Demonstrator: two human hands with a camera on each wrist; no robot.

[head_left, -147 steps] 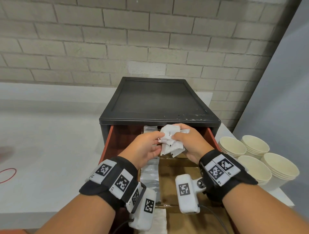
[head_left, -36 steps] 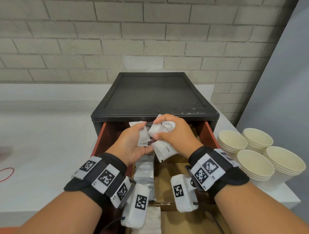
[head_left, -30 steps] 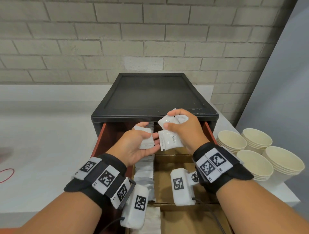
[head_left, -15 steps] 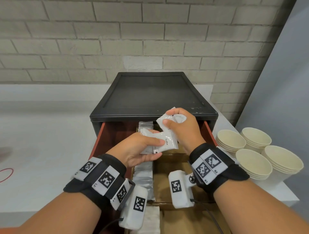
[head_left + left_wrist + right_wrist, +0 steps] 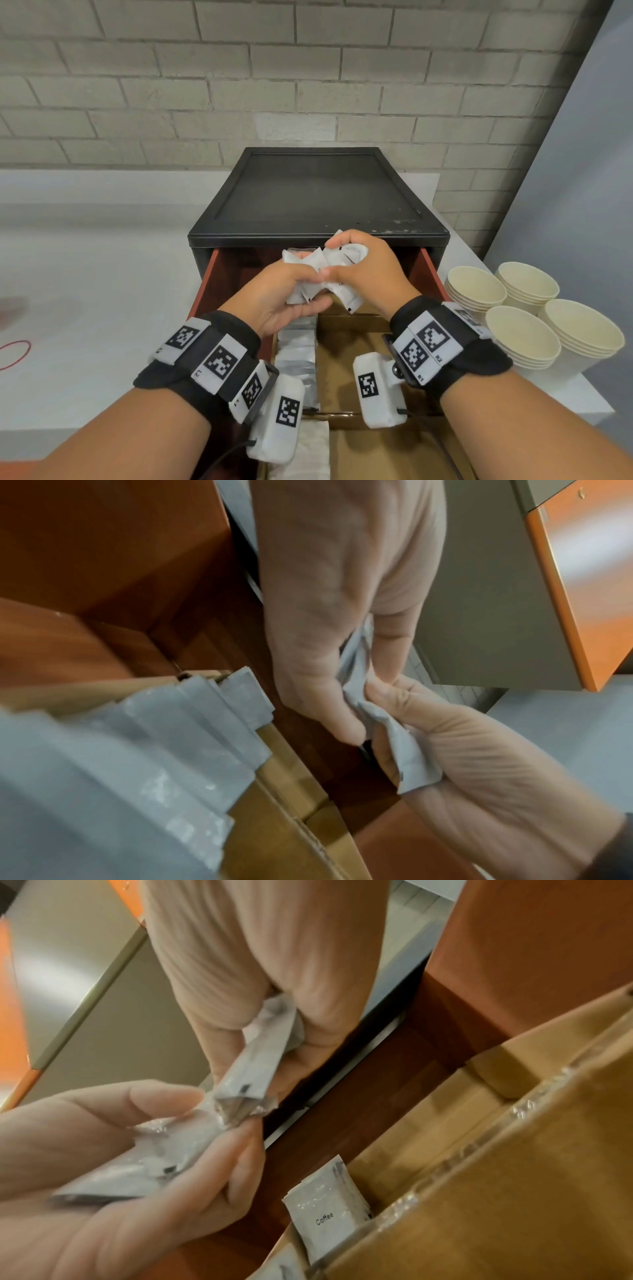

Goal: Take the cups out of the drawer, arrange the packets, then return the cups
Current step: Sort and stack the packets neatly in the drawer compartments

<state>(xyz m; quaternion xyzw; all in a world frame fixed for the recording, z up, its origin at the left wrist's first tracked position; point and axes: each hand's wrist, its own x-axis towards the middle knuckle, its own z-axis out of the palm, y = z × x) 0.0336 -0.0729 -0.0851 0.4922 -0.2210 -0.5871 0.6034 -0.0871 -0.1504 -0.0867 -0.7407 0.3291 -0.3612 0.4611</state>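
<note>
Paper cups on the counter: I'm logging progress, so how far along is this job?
Done: the cream paper cup stacks stand outside the open red-brown drawer. In hand: left hand and right hand both grip white coffee packets; a silver packet row already lies in the cardboard divider. Left: finishing packets, returning cups.

You hold small white packets (image 5: 310, 274) of crinkly, glossy film. Under your hands, the open drawer (image 5: 428, 270) has smooth reddish-brown wood-look walls and holds matt brown cardboard dividers (image 5: 346, 346). The black cabinet top (image 5: 308, 192) looks like matt plastic, scuffed near its front edge. The stacked cream paper cups (image 5: 520, 332) look matt beside you on the smooth white counter (image 5: 85, 274), below a rough grey brick wall (image 5: 205, 85).
</note>
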